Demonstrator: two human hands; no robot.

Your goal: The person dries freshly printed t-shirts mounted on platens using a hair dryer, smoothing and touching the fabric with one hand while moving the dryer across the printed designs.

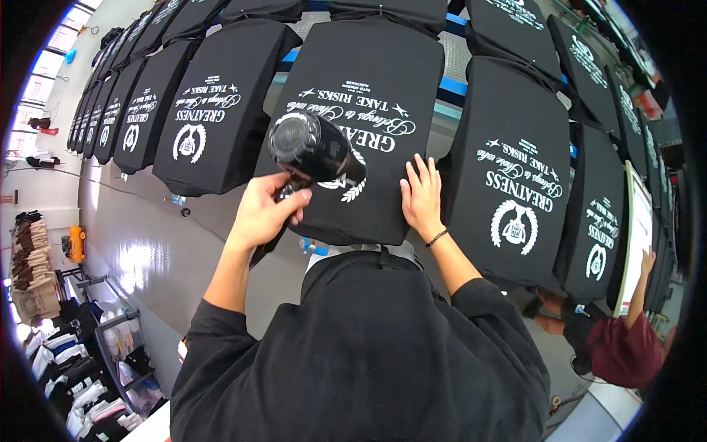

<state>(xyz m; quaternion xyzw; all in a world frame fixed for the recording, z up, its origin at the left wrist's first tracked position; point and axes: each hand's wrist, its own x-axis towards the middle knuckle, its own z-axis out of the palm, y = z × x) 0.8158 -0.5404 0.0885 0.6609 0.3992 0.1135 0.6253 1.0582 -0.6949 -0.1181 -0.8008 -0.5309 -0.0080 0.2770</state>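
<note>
My left hand [266,211] is wrapped round the handle of a black hair dryer [318,147]. The dryer is held over a black T-shirt [353,55] stretched on a flat board, and its nozzle points right, covering part of the white print [375,140]. Flat on the shirt's near right edge lies my right hand [423,193], its fingers stretched out. A dark bracelet circles that wrist. From this view I cannot tell whether the dryer is running.
More boards with printed black shirts stand on both sides, including one left [202,96] and one right [515,147]. At right, a co-worker in a maroon shirt [626,350] holds a framed screen [635,228]. A rack of folded clothes [81,383] stands lower left.
</note>
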